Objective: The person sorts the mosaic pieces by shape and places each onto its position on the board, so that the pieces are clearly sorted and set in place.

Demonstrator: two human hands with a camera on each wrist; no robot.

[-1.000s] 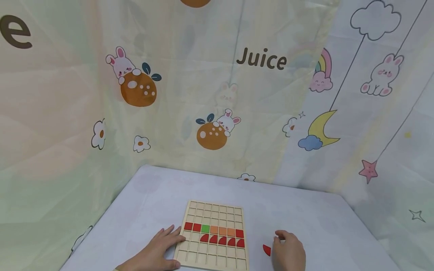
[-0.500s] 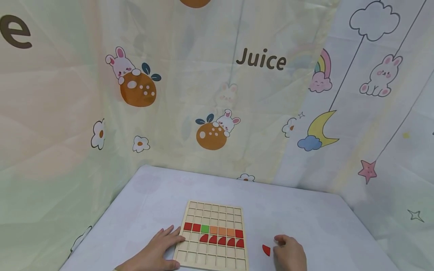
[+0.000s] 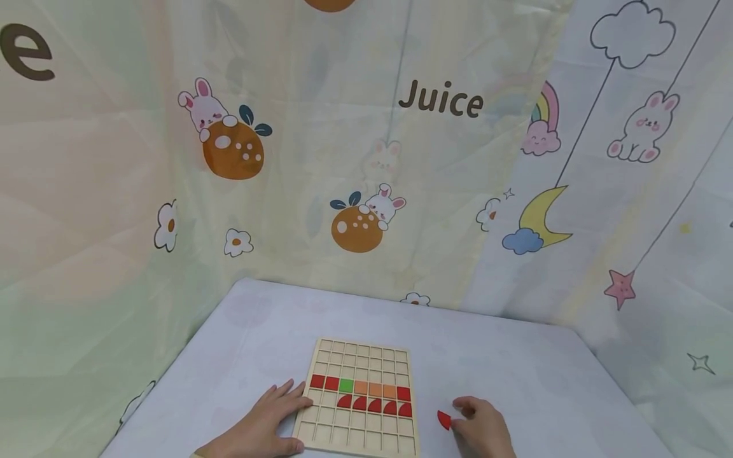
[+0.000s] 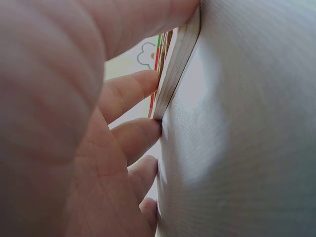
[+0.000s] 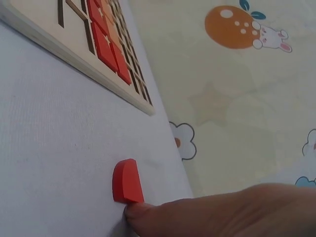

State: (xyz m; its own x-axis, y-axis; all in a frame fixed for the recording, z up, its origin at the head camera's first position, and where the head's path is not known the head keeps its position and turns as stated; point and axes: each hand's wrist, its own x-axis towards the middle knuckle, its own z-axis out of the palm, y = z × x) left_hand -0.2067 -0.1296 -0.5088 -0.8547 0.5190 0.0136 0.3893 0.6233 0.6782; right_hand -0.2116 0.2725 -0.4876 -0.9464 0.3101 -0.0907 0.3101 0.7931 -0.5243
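Observation:
A wooden grid board (image 3: 340,436) lies on the white-covered table. One row holds red, green and orange square tiles, and the row below has several red quarter-circle pieces (image 3: 375,405). Spread along the board's left side is my left hand (image 3: 260,423), its thumb and index finger touching the edge (image 4: 180,64). A loose red quarter-circle piece (image 3: 443,420) is right of the board. My right hand (image 3: 483,427) touches its near end with one digit, while the index finger stays apart from it. In the right wrist view, that fingertip meets the end of the red piece (image 5: 127,182).
Bare white tablecloth (image 3: 527,362) stretches behind and to the right of the board. Printed curtains (image 3: 298,127) with rabbits, oranges and flowers hang around the table's back and sides.
My right hand has shifted left, and the loose red piece has slid slightly left toward the board with it. My left hand and the board stay put.

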